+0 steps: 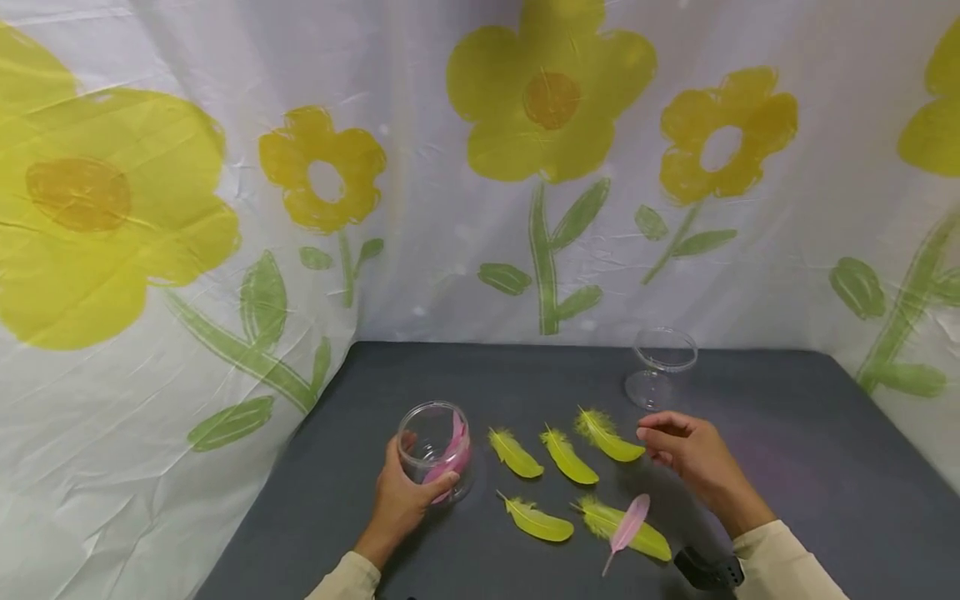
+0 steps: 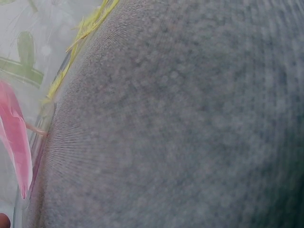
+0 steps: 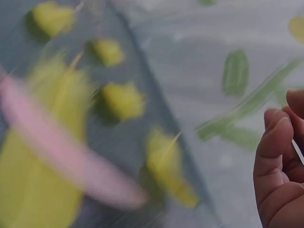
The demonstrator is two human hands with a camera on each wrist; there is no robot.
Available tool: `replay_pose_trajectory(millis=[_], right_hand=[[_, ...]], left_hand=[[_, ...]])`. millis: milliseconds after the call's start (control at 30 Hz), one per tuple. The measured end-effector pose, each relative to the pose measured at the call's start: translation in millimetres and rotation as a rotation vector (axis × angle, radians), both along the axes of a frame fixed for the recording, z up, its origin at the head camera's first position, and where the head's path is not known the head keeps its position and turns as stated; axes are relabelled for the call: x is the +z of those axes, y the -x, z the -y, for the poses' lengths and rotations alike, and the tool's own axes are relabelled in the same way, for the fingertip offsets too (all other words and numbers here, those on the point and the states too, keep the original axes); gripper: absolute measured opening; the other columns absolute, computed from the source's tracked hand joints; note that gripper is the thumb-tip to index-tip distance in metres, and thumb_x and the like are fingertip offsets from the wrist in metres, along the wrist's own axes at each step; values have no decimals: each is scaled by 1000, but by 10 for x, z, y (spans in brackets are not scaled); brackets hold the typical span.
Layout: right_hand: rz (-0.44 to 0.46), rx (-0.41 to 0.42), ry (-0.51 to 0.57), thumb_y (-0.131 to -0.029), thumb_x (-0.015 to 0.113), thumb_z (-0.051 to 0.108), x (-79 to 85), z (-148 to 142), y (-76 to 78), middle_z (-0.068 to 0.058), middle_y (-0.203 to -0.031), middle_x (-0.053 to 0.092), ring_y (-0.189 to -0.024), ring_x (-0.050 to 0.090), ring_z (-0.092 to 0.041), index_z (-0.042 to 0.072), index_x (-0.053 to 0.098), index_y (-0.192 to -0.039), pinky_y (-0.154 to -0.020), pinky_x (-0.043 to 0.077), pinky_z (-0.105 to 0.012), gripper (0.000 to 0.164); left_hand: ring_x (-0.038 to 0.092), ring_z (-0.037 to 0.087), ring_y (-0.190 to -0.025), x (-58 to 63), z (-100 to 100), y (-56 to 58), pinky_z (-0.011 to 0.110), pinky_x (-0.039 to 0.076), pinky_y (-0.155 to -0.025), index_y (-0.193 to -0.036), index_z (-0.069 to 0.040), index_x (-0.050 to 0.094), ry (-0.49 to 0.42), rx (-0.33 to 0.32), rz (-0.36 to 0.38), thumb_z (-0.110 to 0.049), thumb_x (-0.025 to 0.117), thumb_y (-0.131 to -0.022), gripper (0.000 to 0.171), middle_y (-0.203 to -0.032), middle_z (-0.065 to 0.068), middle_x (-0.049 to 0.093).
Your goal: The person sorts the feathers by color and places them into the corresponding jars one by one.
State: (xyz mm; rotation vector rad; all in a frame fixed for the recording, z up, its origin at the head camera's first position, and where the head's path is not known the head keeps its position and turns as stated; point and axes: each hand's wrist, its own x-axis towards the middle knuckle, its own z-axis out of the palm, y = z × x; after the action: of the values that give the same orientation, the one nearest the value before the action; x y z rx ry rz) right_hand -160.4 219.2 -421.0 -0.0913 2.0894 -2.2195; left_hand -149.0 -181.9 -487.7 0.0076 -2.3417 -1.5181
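My left hand [image 1: 405,497] grips a clear round glass jar [image 1: 435,406], its thumb across the near side. Inside the jar lie pink feathers [image 1: 456,454]; in the left wrist view a pink feather [image 2: 16,137] shows at the left edge. My right hand [image 1: 693,454] hovers beside the tip of the far-right yellow feather [image 1: 611,437], fingers loosely bent. I see nothing held in it in either view. A lone pink feather [image 1: 628,529] lies across the near-right yellow feather [image 1: 652,543].
Other yellow feathers [image 1: 567,457] lie in two rows between the hands on the dark table [image 1: 525,375]. A clear stemmed glass dish [image 1: 651,387] stands behind my right hand. A flower-printed white curtain [image 1: 420,275] hangs along the table's back and sides.
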Motion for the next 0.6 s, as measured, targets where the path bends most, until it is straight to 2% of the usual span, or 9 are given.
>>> replay_pose_trajectory(millis=[100, 233, 433, 600], right_hand=[[61, -19, -54, -88, 71, 12, -191, -75, -30, -14, -89, 64, -71, 58, -22, -2, 68, -103, -65, 53, -36, 21], [103, -8, -71, -87, 71, 9, -364, -109, -64, -12, -84, 64, -67, 57, -18, -9, 66, -104, -61, 53, -34, 26], [113, 41, -137, -87, 70, 8, -527, -167, -105, -8, -79, 62, -65, 57, -17, -12, 63, -104, -58, 53, -32, 28], [129, 103, -190, -85, 70, 7, -609, -193, -121, -8, -81, 65, -69, 59, -18, -13, 63, -104, -59, 54, -33, 28]], left_hand=[[45, 37, -125, 1, -8, 14, 53, 32, -104, -136, 2, 38, -4, 0, -9, -27, 94, -61, 98, -136, 21, 49], [45, 38, -125, 3, 14, -4, 54, 31, -104, -136, 3, 38, 6, 6, -8, -26, 93, -61, 97, -136, 22, 48], [43, 38, -127, 7, 11, -4, 55, 31, -104, -137, 3, 36, 12, -1, 10, -28, 92, -64, 97, -137, 23, 47], [43, 39, -127, 22, -8, 5, 56, 31, -104, -137, 3, 36, 7, -3, 18, -29, 92, -64, 98, -137, 23, 47]])
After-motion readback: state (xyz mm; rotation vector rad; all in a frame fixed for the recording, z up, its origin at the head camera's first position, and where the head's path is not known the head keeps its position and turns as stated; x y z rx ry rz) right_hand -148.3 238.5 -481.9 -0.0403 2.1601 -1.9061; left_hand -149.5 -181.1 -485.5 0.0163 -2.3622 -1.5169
